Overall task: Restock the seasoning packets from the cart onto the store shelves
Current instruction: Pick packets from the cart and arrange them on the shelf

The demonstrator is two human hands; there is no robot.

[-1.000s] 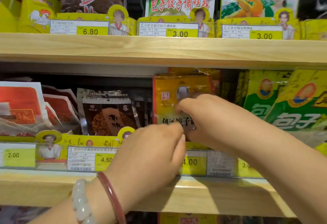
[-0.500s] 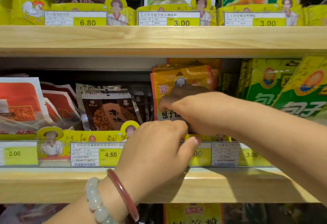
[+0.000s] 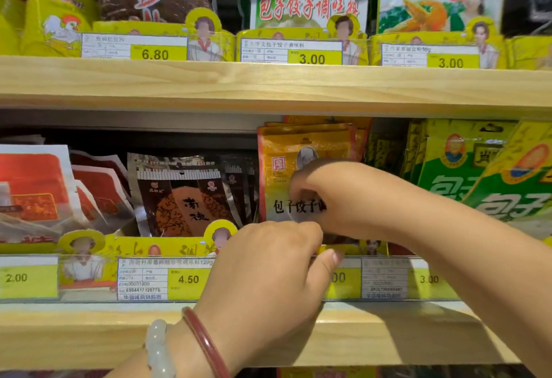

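Hands [image 3: 268, 270] [image 3: 337, 195] grip the orange seasoning packet [image 3: 286, 150], wedged between dark packets [image 3: 182, 195] and green packets [image 3: 466, 168].

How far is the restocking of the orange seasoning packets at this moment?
Done: several orange packets already stand in a row on the lower shelf. In hand: the right hand pinches the front packet while the left hand is curled at its base. Left: I cannot tell, since the cart is out of view.

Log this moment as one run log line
step: shelving orange packet | right hand: on packet front | left hand: at its base | shelf: middle
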